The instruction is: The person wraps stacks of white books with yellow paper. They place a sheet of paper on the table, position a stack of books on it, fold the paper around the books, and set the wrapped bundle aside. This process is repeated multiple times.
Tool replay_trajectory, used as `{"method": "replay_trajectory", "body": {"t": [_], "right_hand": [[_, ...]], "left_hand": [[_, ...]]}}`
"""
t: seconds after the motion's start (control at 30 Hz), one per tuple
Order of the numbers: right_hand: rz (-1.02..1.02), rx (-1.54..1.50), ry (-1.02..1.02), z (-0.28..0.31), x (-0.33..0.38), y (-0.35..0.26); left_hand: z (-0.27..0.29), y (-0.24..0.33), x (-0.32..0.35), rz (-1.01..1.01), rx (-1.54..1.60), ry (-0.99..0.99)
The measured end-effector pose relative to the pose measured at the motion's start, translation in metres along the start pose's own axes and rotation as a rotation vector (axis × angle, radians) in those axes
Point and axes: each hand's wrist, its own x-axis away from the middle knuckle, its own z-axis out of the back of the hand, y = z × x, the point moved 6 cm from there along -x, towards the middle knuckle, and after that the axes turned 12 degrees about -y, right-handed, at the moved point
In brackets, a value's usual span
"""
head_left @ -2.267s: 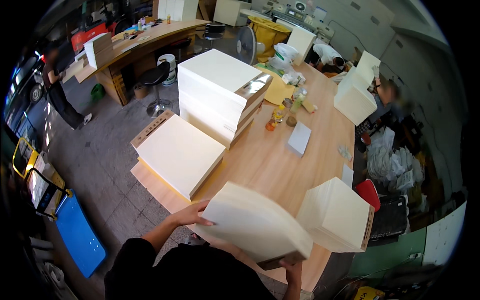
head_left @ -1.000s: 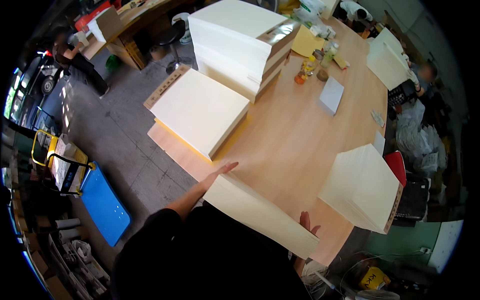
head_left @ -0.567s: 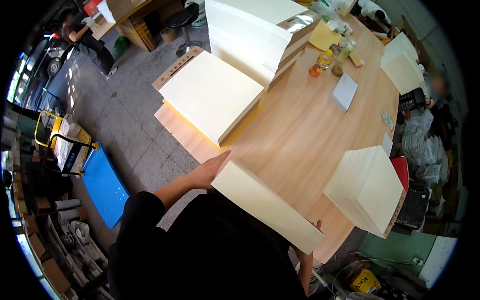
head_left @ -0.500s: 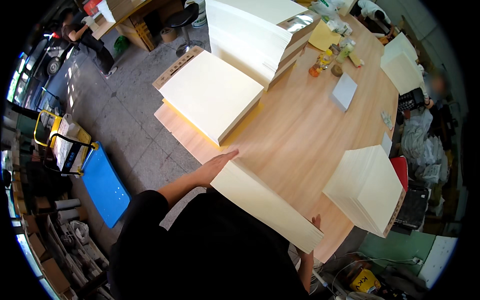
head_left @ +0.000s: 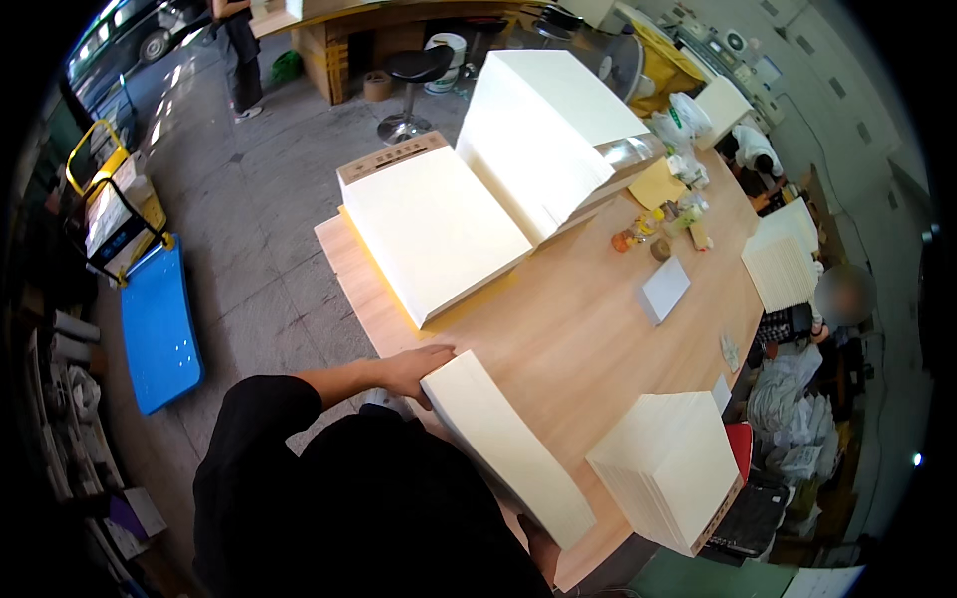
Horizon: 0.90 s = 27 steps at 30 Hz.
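A thick stack of cream paper sheets (head_left: 508,448) stands on its long edge at the near side of the wooden table, in front of my body. My left hand (head_left: 417,372) presses against its far-left end, fingers partly hidden behind it. At the opposite end, my right hand (head_left: 541,550) holds the lower near corner; most of its fingers are hidden by the paper. Beyond my left hand lies a large flat paper stack (head_left: 439,229) on a brown board. To the right, another cream stack (head_left: 668,463) rests at the table's edge.
A taller paper pile (head_left: 558,130) stands on the far part of the table (head_left: 538,329). Bottles (head_left: 638,227) and a small white block (head_left: 665,289) sit near the middle. A blue trolley (head_left: 159,329) is on the floor at left. Other people are around.
My view has turned, so the table and stacks appear shifted. The paper stack between my hands now points more steeply toward me. Both hands remain at its ends.
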Motion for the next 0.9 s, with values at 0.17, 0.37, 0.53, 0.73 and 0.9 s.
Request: {"method": "replay_trajectory", "body": {"t": [0.17, 0.37, 0.53, 0.73, 0.9], "right_hand": [[-0.001, -0.638, -0.077, 0.043, -0.023, -0.003], [0.192, -1.067, 0.047, 0.044, -0.099, -0.088], [0.222, -1.322, -0.041, -0.016, -0.214, -0.185], [0.052, -1.326, -0.026, -0.065, -0.323, -0.259], [0.0, -1.229, -0.085, -0.099, -0.352, -0.257]], "left_hand": [[0.053, 0.036, -0.006, 0.012, 0.046, -0.134], [0.192, 0.058, 0.005, 0.22, 0.53, -0.058], [0.305, -0.03, 0.0, 0.362, 0.437, 0.016], [0.392, -0.124, -0.004, 0.428, 0.631, 0.013], [0.401, -0.184, -0.003, 0.448, 0.693, -0.033]]}}
